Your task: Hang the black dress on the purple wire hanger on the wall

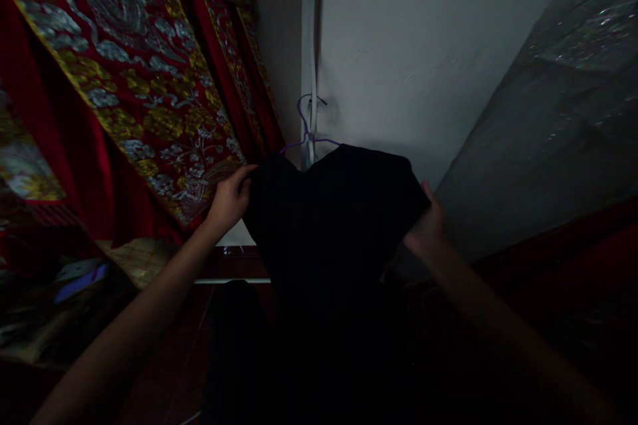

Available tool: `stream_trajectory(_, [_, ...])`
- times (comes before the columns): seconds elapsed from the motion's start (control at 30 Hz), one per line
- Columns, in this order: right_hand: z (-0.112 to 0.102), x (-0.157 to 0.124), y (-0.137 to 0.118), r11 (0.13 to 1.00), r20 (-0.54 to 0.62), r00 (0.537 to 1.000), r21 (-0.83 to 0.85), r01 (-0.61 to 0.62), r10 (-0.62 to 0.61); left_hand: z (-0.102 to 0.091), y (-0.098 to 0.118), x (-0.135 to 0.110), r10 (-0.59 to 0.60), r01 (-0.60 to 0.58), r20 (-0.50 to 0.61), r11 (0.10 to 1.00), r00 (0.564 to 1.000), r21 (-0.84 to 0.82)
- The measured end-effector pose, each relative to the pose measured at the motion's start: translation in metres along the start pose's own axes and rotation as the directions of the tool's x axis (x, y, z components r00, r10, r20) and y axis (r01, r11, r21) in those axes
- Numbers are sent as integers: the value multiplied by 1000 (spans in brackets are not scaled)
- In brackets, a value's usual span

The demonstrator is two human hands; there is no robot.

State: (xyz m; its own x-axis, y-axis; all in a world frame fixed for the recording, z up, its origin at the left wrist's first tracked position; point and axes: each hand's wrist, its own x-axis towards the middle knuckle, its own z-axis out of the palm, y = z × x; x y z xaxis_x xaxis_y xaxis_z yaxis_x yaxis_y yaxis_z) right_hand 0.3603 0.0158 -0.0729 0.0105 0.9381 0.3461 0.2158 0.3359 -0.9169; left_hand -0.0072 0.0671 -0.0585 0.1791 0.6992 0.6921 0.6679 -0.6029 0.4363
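Observation:
A black short-sleeved shirt (333, 226) hangs in front of me on a thin purple hanger (305, 126), whose hook sits against the wall beside a white cable. My left hand (233, 198) is closed on the sleeve at the left shoulder, thumb and fingers pinching the cloth. At the other side, my right hand (426, 224) grips the right sleeve near its hem, with part of the fingers behind the fabric. The shirt is spread between both hands. Its lower part melts into the dark, so its bottom edge cannot be made out.
Red drapery (164, 99) with gold and silver embroidery hangs at the left. A pale wall (423, 46) stands behind the shirt, with plastic-like sheeting (563, 119) at the right. Dim cluttered items, one of them blue (80, 284), lie low at the left above a dark red floor (169, 358).

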Motion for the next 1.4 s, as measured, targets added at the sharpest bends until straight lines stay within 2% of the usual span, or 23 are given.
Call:
stream_trajectory(0.1, [-13,2,-5,971,-158,980,223,-80,117,-1,0,0,-30,30,-19,999,999,27])
stream_trajectory(0.17, [-18,6,-17,957,-182,974,278,-83,137,-1,2,0,-49,49,-27,998,998,30])
stream_trajectory(0.27, [-19,15,-37,976,-106,992,210,-48,71,1,1,0,-87,87,-47,996,995,8])
stream_trajectory(0.37, [-17,27,-52,991,-79,997,136,-12,22,3,-3,2,-120,120,-62,993,991,0])
stream_trajectory(0.47, [-12,35,-60,998,-42,999,62,31,-28,2,-9,4,-162,160,-89,986,983,-38])
stream_trajectory(0.53, [-5,36,-63,997,11,1000,76,11,-12,0,-11,4,-215,205,-109,974,970,-102])
stream_trajectory(0.6, [4,30,-64,991,100,994,128,-48,35,-3,-10,0,-269,249,-108,954,957,-167])
stream_trajectory(0.67, [15,17,-65,982,269,961,152,-109,65,-3,-6,-7,-297,273,-92,940,951,-206])
stream_trajectory(0.7, [19,9,-65,983,402,913,126,-132,71,-2,-4,-12,-293,272,-76,938,953,-214])
stream_trajectory(0.73, [23,1,-66,987,565,821,68,-146,82,1,-1,-19,-283,266,-51,940,958,-215])
stream_trajectory(0.77, [26,-8,-68,990,730,676,-13,-141,106,6,2,-27,-268,258,-18,942,963,-216])
stream_trajectory(0.8, [29,-17,-69,988,859,492,-99,-117,144,11,5,-35,-254,252,20,940,967,-230])
stream_trajectory(0.83, [32,-25,-71,982,931,311,-175,-77,191,18,8,-44,-247,255,62,932,967,-257])
stream_trajectory(0.87, [34,-32,-72,972,956,176,-232,-33,234,26,11,-54,-246,265,100,919,964,-291])
stream_trajectory(0.9, [36,-37,-72,964,959,107,-266,9,264,34,15,-63,-250,280,132,903,959,-327])
stream_trajectory(0.93, [38,-41,-70,957,955,96,-287,43,282,42,18,-72,-254,294,155,884,955,-362])
stream_trajectory(1.03, [38,-39,-53,937,928,199,-338,92,315,58,30,-89,-223,296,212,849,952,-438])
stream_trajectory(1.1, [34,-31,-33,918,895,276,-387,92,350,62,38,-91,-196,280,217,827,956,-487])
stream_trajectory(1.2, [26,-22,0,888,810,469,-447,105,353,60,45,-81,-225,303,208,788,952,-537])
stream_trajectory(1.27, [26,-22,19,901,769,588,-407,148,250,60,48,-70,-274,333,190,749,943,-572])
stream_trajectory(1.3, [29,-24,26,911,756,631,-366,188,173,61,49,-64,-301,345,176,722,937,-599])
stream_trajectory(1.4, [51,-36,43,897,700,712,-279,343,-54,74,51,-51,-354,365,173,597,919,-714])
